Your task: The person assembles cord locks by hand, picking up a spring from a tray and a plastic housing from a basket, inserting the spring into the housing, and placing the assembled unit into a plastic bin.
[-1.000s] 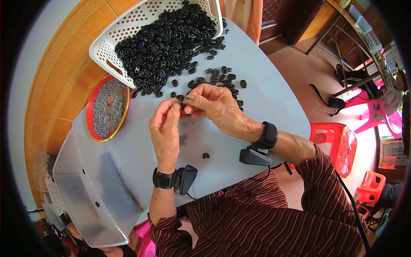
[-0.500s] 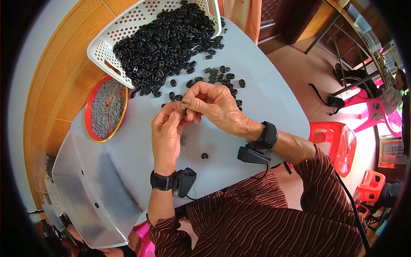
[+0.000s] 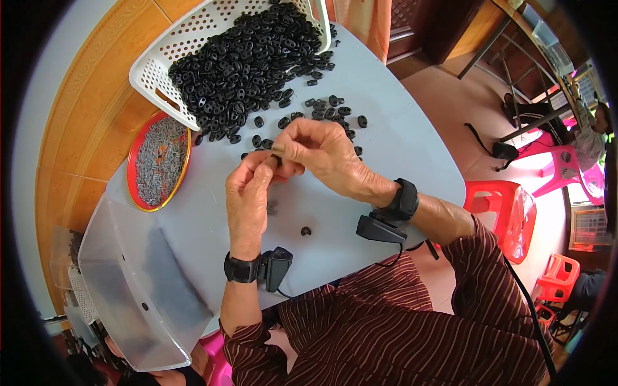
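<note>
In front of my chest, above the table, my left hand and my right hand meet fingertip to fingertip. Between them is a small black plastic piece, mostly covered by the fingers. My left thumb and fingers are pinched around it, and my right thumb and forefinger press on it from above. On the table below lies one loose black piece with a notch in its side. A few thin grey springs lie beside my left hand. Beyond my hands are several black oval two-holed pieces.
A white perforated basket lies tipped at the far left, spilling a heap of black pieces. Near it stands a red dish of small grey springs. A translucent plastic bin sits at the table's left edge; red stools stand right.
Both hands stay pinched together with slight finger movement. The black piece between the fingertips shows a little more now. The whole view has shifted slightly.
</note>
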A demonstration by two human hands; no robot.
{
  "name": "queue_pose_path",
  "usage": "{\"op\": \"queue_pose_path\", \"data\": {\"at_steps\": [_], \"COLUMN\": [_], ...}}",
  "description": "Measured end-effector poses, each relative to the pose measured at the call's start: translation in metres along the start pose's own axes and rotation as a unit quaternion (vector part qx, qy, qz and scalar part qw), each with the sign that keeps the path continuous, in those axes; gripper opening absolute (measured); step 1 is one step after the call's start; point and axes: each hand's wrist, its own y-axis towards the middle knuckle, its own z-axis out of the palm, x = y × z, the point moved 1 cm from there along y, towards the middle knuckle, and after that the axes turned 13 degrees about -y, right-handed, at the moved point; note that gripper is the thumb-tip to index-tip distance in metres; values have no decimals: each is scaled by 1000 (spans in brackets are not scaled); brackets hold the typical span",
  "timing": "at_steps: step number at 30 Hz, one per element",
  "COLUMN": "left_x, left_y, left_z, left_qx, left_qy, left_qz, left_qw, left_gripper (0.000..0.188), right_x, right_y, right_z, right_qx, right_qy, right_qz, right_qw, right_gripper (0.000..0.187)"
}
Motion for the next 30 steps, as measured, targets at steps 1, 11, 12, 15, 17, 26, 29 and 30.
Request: {"op": "queue_pose_path", "data": {"at_steps": [1,11,12,15,17,26,29,30], "left_x": [-1,-1,-1,0,0,0,1,1], "left_y": [0,0,-1,0,-1,-3,-2,-1], "left_z": [4,10,10,11,11,16,14,14], "left_qx": [1,-42,-44,-55,-53,-46,-42,-41], "left_qy": [-1,-78,-84,-87,-84,-71,-79,-82], "left_qz": [-1,12,11,2,4,-1,1,0], "left_qw": [1000,996,995,995,995,996,996,996], "left_gripper": [22,16,16,15,15,14,14,14], "right_x": [-1,-9,-10,-10,-9,-8,-9,-8], "right_y": [0,4,3,2,1,0,1,1], "right_z": [-2,-4,-4,-3,-1,-1,-1,-1], "right_qx": [-23,-8,-6,-11,-16,-29,-27,-32], "right_qy": [4,51,44,28,19,-3,4,2], "right_qz": [10,43,47,49,47,44,38,37], "right_qw": [1000,998,998,998,999,999,999,999], "right_gripper": [20,17,19,21,21,21,22,19]}}
